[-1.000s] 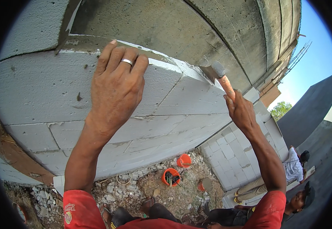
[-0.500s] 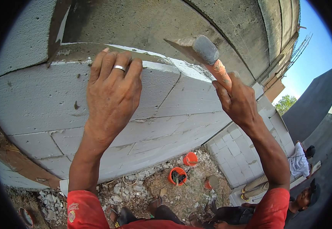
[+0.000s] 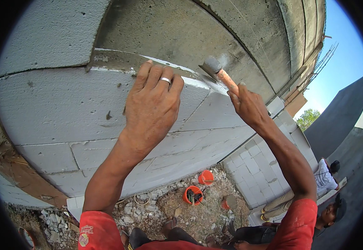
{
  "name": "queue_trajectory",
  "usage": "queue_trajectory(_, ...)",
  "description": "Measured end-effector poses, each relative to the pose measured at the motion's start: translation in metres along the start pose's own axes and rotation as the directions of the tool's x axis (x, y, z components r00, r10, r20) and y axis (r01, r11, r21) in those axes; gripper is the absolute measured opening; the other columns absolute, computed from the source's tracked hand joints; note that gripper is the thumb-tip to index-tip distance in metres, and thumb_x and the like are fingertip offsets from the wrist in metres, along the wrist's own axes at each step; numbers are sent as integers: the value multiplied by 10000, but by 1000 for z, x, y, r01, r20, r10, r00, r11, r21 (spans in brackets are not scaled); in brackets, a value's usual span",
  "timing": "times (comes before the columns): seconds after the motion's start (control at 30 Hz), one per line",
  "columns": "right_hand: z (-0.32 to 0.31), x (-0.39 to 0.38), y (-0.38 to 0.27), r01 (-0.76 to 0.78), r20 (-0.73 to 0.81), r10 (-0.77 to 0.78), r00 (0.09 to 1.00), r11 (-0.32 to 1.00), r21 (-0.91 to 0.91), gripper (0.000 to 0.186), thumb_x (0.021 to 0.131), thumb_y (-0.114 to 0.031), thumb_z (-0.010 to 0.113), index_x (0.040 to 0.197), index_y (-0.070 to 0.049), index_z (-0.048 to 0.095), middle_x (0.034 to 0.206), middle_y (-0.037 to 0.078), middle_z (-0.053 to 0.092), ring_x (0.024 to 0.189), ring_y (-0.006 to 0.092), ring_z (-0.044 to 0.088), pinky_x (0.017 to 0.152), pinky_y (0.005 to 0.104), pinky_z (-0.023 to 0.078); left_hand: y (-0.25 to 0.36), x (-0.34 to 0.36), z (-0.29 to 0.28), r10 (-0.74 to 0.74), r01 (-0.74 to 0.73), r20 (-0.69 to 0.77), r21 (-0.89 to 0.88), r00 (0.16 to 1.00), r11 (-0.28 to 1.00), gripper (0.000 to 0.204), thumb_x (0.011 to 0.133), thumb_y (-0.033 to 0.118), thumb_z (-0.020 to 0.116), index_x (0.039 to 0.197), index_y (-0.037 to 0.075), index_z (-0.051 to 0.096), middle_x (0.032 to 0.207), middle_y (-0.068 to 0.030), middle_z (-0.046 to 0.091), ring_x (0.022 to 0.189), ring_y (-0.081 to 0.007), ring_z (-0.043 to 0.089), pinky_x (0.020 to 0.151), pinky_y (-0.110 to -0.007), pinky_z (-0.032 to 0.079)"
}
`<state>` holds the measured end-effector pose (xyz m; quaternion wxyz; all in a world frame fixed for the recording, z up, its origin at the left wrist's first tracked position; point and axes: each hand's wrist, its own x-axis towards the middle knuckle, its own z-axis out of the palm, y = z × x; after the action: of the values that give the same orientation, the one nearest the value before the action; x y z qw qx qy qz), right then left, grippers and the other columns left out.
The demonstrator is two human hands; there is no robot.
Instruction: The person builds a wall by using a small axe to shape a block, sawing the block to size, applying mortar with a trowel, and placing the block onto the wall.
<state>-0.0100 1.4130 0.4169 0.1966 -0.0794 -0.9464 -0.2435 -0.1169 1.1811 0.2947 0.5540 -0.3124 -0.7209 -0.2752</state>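
My right hand (image 3: 251,106) is closed round the orange handle of a hatchet (image 3: 227,81). Its grey metal head meets the top edge of the white block wall (image 3: 60,104), and pale dust hangs beside it. My left hand (image 3: 153,109), with a silver ring on one finger, rests against the wall face. Its fingers reach over the top edge of a block, slightly apart; the thumb is hidden. Grey mortar (image 3: 121,61) lies along the top of the course, left of my fingertips.
A taller block (image 3: 48,33) rises at the left. Behind stands a rough concrete wall (image 3: 165,29). On the rubble below are orange buckets (image 3: 185,196), one holding tools. Several people are near, including a person in a white shirt (image 3: 325,177) at the lower right.
The hatchet has swung down onto the block's top edge, and dust has appeared there. In the picture, my left hand is farther right and slightly lower; the view has shifted too.
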Motion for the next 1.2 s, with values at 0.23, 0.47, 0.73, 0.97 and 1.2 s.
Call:
queue_trajectory(0.23,-1,-10,-13,77,-157,-66,985,995,68,330,993,-320,591,960,0,517,707,232,638,635,437,645,587,504,508,-4,-5,-3,17,-17,-9,5,1000,1000,264,844,146,704,1089,56,666,1068,-78,615,1109,-213,549,1159,-407,329)
queue_trajectory(0.47,2,-13,-18,74,-190,-58,980,994,80,314,997,-309,584,960,-3,524,707,233,645,628,437,643,583,524,499,-5,-2,-8,29,-29,24,-15,999,999,263,845,143,695,1090,51,666,1073,-83,616,1121,-222,548,1165,-414,317)
queue_trajectory(0.73,8,-12,-15,11,-212,14,977,993,118,326,1000,-310,574,954,8,527,742,253,649,650,445,644,579,521,497,-9,-4,-7,41,-38,54,-43,998,998,276,862,142,674,1116,35,671,1097,-105,630,1131,-234,551,1160,-429,321)
queue_trajectory(0.97,21,-17,44,-131,-47,131,990,991,3,354,978,-318,620,981,25,529,746,267,652,645,426,661,572,503,506,-1,4,-4,46,-46,41,-9,998,999,284,872,144,665,1131,27,669,1138,-109,619,1127,-243,551,1161,-436,315)
queue_trajectory(1.2,9,-17,7,14,-106,-8,994,998,56,367,986,-341,604,999,18,526,743,240,662,684,414,676,596,509,508,-9,-8,-12,9,-8,49,-13,999,1000,298,864,128,685,1148,40,660,1135,-92,606,1143,-232,534,1167,-441,305)
